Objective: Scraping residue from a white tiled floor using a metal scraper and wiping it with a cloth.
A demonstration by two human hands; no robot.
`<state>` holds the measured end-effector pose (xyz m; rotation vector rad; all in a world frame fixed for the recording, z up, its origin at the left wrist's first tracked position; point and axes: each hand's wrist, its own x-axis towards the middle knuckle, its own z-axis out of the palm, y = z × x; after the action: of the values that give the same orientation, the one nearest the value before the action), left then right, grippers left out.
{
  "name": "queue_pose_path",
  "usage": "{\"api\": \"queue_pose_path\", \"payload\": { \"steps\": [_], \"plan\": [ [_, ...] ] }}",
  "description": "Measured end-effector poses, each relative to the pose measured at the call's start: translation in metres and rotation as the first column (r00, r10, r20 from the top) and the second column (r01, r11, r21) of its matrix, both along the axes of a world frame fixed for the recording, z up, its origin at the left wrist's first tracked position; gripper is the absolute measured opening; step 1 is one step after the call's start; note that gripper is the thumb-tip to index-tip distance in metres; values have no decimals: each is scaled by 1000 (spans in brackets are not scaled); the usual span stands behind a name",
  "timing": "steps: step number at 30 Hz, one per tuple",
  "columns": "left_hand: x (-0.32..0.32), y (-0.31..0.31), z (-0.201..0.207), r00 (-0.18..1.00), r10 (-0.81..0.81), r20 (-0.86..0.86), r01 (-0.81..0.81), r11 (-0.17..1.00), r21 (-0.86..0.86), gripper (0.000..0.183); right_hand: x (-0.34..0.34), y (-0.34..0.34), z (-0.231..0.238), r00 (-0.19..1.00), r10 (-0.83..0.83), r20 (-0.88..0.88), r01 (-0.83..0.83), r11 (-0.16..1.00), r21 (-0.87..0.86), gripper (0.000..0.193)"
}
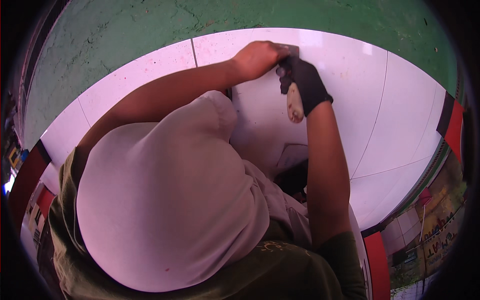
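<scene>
My right hand [307, 82], in a black glove, is closed around a tool with a pale, worn handle [295, 106]. The handle's rounded end sticks out below the glove, toward me. At the far side of the grip, a small flat grey-brown piece [294, 50] shows between the two hands; whether it belongs to the tool, I cannot tell. My bare left hand [259, 59] meets the glove there, its fingers bent and pressed at that piece. What the left fingertips hold is hidden. Both hands are over a white tiled surface [345, 75].
A green, rough-textured surface [240, 15] lies beyond the tiles' curved far edge. Pale draped cloth [170, 200] covers much of the lower left and middle. Red and black bands [452, 122] edge the tiles at the right. Something dark [292, 179] sits beside my right forearm.
</scene>
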<state>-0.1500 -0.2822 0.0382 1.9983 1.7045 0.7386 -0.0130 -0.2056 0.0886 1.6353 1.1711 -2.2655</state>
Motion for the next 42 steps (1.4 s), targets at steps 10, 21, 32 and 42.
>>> {"api": "queue_pose_path", "payload": {
  "steps": [10,21,32,42],
  "plan": [
    [19,-73,6,999,21,-28,-23,998,-58,34,28,-55,-24,883,437,-175,-333,843,422,21],
    [12,-92,5,997,69,-35,-71,996,-62,42,20,-73,-74,763,642,69,-190,120,974,25],
    [-3,-113,9,983,185,10,-181,971,-154,50,-2,-88,-57,702,697,147,-388,201,900,19],
    [-9,-113,17,972,235,17,-227,953,-200,48,-14,-94,-18,807,589,-42,-444,653,614,16]
  ]
}}
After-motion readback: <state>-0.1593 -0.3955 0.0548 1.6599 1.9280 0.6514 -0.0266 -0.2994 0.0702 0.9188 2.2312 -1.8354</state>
